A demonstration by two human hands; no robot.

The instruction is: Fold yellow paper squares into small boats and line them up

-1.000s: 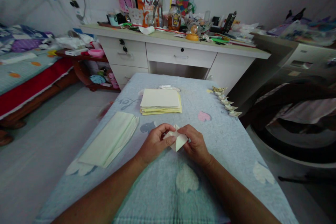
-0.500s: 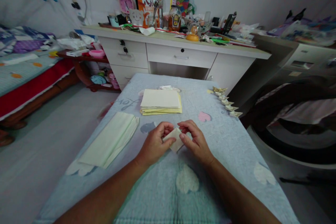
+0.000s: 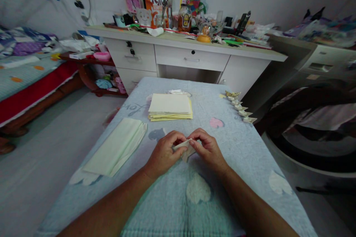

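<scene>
Between my two hands is a small folded piece of pale paper (image 3: pixel 188 152), held just above the cloth-covered table. My left hand (image 3: pixel 168 150) pinches its left side, thumb in front and fingers behind. On the other side, my right hand (image 3: pixel 207 148) grips the upper right corner between thumb and fingertips. Parts of the paper are hidden by the fingers. Beyond the hands lies a stack of cream and yellow paper sheets (image 3: pixel 170 104). Left of them is a larger folded pale sheet (image 3: pixel 114 148). Several small folded paper pieces (image 3: pixel 241 108) stand in a row at the far right.
A light blue patterned cloth (image 3: pixel 236 177) covers the table. Behind it stands a white desk (image 3: pixel 191 59) crowded with jars, a pink clock and an orange bag. To the right is a washing machine (image 3: pixel 319 66) with dark clothes at its door; a bed (image 3: pixel 30 70) is at left.
The paper has tilted and its top edge now lies flatter between the fingers. My right fingers have closed in on its upper corner. The stack and the row have stayed put.
</scene>
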